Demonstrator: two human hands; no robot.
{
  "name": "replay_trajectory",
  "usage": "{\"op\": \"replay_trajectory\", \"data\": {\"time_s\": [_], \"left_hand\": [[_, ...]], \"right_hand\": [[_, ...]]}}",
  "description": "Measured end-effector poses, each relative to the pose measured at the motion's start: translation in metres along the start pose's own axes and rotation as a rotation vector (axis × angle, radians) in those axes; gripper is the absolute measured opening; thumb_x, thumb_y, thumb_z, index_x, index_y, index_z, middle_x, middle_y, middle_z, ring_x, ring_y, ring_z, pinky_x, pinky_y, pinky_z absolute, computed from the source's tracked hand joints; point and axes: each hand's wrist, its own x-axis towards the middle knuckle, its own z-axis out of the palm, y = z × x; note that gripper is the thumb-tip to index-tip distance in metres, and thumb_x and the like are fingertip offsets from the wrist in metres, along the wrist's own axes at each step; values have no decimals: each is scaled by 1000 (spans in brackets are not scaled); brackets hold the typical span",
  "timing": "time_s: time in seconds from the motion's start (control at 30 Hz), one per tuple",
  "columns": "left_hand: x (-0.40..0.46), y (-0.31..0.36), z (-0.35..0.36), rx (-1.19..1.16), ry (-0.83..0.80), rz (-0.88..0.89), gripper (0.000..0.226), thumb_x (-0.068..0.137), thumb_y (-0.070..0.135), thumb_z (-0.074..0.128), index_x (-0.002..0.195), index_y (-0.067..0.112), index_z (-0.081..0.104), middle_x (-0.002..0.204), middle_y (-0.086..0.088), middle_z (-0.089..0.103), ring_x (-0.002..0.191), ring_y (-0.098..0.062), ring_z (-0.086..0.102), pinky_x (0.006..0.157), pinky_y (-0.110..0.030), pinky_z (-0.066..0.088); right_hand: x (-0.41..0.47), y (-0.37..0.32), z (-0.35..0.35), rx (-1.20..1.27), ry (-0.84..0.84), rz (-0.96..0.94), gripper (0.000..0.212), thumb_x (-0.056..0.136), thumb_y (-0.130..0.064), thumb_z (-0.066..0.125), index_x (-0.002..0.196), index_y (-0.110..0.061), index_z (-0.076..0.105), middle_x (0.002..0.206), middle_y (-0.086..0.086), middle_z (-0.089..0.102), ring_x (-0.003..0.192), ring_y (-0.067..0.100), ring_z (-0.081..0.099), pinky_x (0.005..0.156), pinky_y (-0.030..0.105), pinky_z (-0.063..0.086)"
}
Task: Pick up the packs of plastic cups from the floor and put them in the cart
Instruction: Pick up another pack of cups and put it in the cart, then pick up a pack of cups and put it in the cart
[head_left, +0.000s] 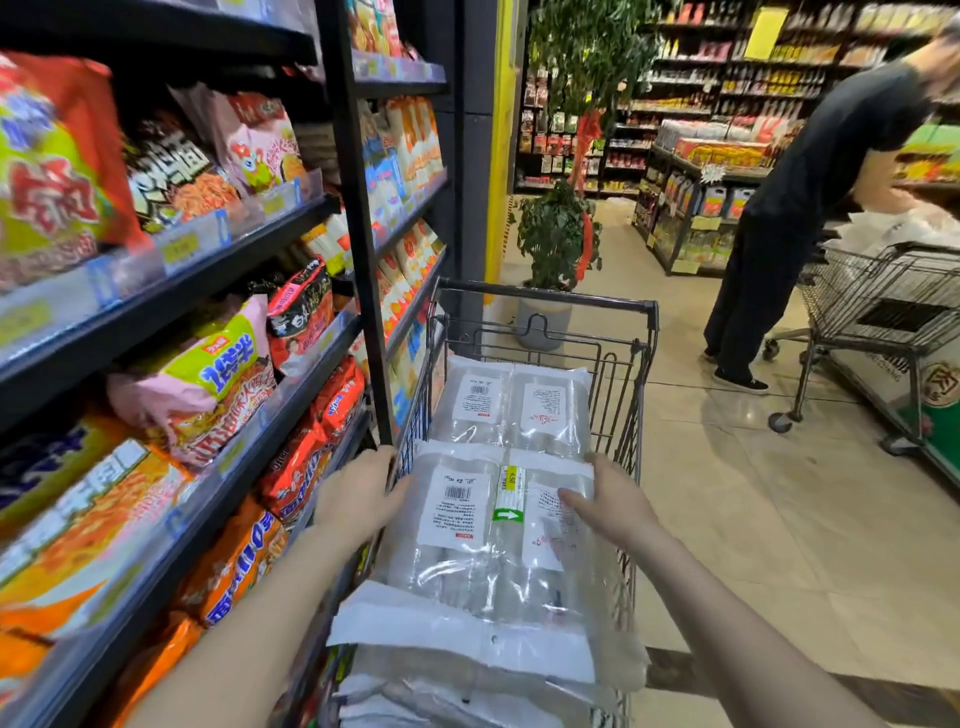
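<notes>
Clear plastic cup packs with white labels (483, 525) sit piled in the grey wire shopping cart (631, 395); left hand (358, 499) and right hand (613, 499) grip the top pack's sides, fingers curled round it.

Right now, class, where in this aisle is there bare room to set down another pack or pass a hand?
Bare tiled floor lies right of the cart, up to the second cart and the person in dark clothes. Crowded: the cart is filled with packs of plastic cups, held by the left hand and right hand; the shelves press close on its left.
</notes>
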Motion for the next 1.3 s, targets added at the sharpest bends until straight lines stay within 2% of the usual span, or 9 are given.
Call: {"op": "replay_trajectory", "data": {"time_s": [0.17, 0.3, 0.47, 0.63, 0.87, 1.1, 1.3], "left_hand": [[-23, -8, -31, 260, -10, 90, 46, 92, 45, 42, 130, 20, 44, 120, -3, 57, 110, -25, 58, 84, -36, 48], [-43, -14, -51, 339, 22, 50, 39, 92, 46, 41, 118, 19, 49, 117, -2, 57, 109, -25, 57, 83, -35, 47], [-77, -13, -73, 392, 81, -61, 41, 94, 45, 38, 125, 19, 45, 121, -2, 55, 113, -24, 55, 85, -34, 45], [-125, -5, -81, 389, 113, -224, 46, 95, 44, 36, 133, 20, 41, 128, -2, 53, 114, -22, 56, 83, -34, 48], [-224, 21, -82, 408, 168, -535, 56, 94, 46, 39, 142, 20, 30, 137, -2, 48, 121, -24, 52, 93, -36, 44], [-335, 54, -91, 449, 209, -793, 53, 93, 46, 40, 139, 19, 34, 129, -4, 53, 115, -25, 56, 86, -36, 46], [-435, 83, -102, 503, 258, -990, 54, 94, 46, 39, 140, 19, 32, 127, -3, 54, 111, -23, 57, 81, -35, 48]], "right_hand": [[-17, -30, -7, -6, -78, -180, 63, 87, -37, 61, 140, -14, 34, 142, 7, 43, 128, 22, 42, 104, 32, 37], [-24, -50, -14, -28, -98, -276, 62, 88, -42, 59, 139, -16, 36, 142, 4, 43, 127, 19, 43, 103, 29, 36], [-30, -67, -20, -120, -125, -439, 58, 89, -43, 56, 137, -14, 38, 141, 4, 45, 129, 19, 43, 99, 27, 36], [-33, -74, -21, -254, -134, -636, 58, 90, -45, 52, 138, -15, 38, 141, 5, 45, 130, 21, 41, 101, 29, 35], [-60, -83, -20, -462, -82, -960, 57, 91, -48, 47, 134, -13, 37, 127, 11, 53, 119, 28, 48, 92, 33, 39], [-120, -101, -18, -410, -153, -1202, 58, 92, -50, 46, 136, -13, 37, 132, 9, 48, 124, 27, 43, 96, 35, 41], [-196, -115, -6, -349, -202, -1382, 58, 92, -53, 44, 133, -13, 40, 127, 7, 50, 122, 25, 46, 90, 36, 43]]}}
